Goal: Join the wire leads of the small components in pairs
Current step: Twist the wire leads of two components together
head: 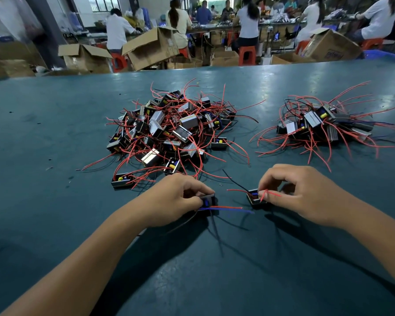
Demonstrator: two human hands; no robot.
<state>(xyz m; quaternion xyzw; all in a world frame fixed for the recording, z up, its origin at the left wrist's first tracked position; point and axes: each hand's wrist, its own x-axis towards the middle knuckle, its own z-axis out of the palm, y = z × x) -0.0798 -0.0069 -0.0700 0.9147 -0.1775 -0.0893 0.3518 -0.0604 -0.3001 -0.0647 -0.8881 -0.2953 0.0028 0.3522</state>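
Both hands (176,197) (292,190) each pinch a component (208,201) (254,197), slightly apart.

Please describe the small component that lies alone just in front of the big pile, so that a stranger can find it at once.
Start at the big central pile on the green table. At its near left corner, just beyond the left hand, lies a lone black component. Unlike its heaped neighbours it lies flat by itself, open side up, showing a yellow part inside.

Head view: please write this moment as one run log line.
left hand: grips component | right hand: pinches red lead | leads: not joined
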